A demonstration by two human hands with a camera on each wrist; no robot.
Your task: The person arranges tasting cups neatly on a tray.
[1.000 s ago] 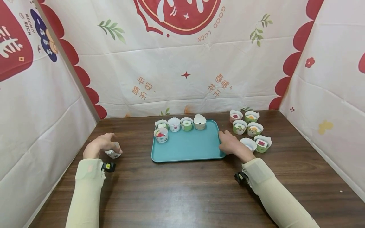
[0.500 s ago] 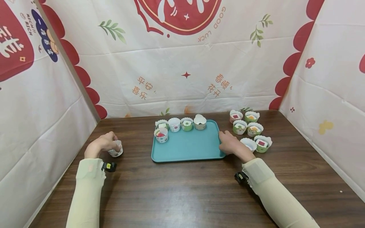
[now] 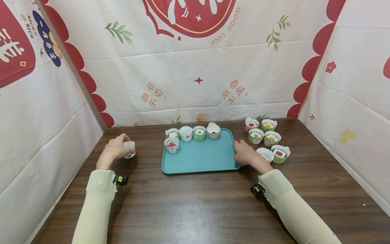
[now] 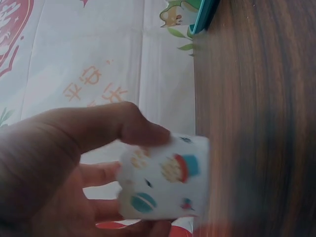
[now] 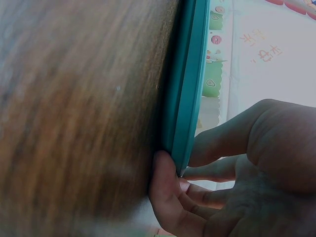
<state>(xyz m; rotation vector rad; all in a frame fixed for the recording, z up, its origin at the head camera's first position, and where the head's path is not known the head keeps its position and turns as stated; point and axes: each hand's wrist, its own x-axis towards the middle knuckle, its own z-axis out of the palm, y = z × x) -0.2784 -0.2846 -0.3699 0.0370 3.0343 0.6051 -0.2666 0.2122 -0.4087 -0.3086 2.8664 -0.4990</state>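
Note:
My left hand [image 3: 115, 149] holds a white paper baking cup [image 3: 130, 149] at the left of the table. In the left wrist view the thumb lies along the side of this cup [image 4: 165, 180], printed with small coloured pictures, and the fingers are behind it; its contents are hidden. My right hand [image 3: 243, 153] pinches the right edge of a teal tray [image 3: 201, 159]. Seen from the right wrist, the tray's rim [image 5: 185, 108] sits between thumb and fingers. Along the tray's back stand several paper cups, among them a green one [image 3: 199, 136], with another cup [image 3: 172, 148] in front at the left.
Right of the tray, several filled paper cups stand in a cluster, including a green one [image 3: 280, 156] and a white one [image 3: 265, 156] close to my right forearm. A printed white cloth [image 3: 189, 98] hangs behind the brown wooden table [image 3: 189, 206].
My left hand has moved right and away from me with the paper cup, which has gone from tilted to nearly upright. My right hand and the tray have stayed in place.

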